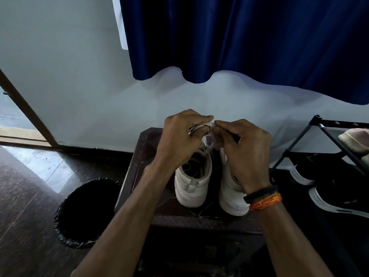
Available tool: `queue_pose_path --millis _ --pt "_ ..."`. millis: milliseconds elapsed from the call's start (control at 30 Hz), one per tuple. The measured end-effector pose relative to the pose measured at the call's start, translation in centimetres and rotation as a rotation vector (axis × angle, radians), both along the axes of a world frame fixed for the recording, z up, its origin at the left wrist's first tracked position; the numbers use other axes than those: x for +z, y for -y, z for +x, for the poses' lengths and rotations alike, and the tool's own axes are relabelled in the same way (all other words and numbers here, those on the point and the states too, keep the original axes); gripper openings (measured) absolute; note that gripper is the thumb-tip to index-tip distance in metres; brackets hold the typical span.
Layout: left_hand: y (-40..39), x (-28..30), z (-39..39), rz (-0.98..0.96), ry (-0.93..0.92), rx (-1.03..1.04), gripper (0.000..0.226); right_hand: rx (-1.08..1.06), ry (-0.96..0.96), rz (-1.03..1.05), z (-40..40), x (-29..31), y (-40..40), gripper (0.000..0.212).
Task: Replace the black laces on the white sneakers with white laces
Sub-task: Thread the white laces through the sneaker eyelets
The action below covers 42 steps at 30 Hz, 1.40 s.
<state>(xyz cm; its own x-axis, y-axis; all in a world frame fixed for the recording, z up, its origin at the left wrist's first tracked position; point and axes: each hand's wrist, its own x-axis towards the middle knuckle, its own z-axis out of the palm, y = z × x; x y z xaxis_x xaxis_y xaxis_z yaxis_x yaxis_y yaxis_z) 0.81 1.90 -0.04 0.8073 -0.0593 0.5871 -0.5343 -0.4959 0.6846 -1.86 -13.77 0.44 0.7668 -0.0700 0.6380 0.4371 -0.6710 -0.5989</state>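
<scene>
Near the table's (139, 156) far edge, above the two white sneakers (192, 182) standing heels toward the camera, both hands work one white lace (201, 124). The left hand (179, 136) pinches a folded loop of it; the right hand (245, 148) pinches its end just beside, fingertips of the two hands nearly touching. This lace looks flat, soft and light, likely limp and prone to twisting, so holding close to the tip should steer it best through an eyelet. No brand, label or writing can be read on sneakers or lace. Black laces cannot be made out.
</scene>
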Motion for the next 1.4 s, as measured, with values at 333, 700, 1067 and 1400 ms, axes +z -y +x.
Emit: queue_pose_path --millis 333,700,1067,1400 --pt "-3.8 -0.1 0.5 0.436 -0.471 -0.095 0.086 -0.251 -0.188 -0.218 0.9 -0.7 1.9 0.011" --pt "-3.1 -1.7 0.2 0.434 -0.553 -0.026 0.065 -0.136 -0.577 0.018 1.1 -0.4 3.1 0.016" --pt "-5.3 -1.7 -0.5 0.327 -0.513 0.147 0.053 -0.012 -0.537 0.076 0.3 -1.4 -1.6 0.011" --pt "-7.8 -0.9 -0.6 0.433 -0.621 0.075 0.065 0.032 -0.464 0.278 0.7 -0.8 -1.9 0.011"
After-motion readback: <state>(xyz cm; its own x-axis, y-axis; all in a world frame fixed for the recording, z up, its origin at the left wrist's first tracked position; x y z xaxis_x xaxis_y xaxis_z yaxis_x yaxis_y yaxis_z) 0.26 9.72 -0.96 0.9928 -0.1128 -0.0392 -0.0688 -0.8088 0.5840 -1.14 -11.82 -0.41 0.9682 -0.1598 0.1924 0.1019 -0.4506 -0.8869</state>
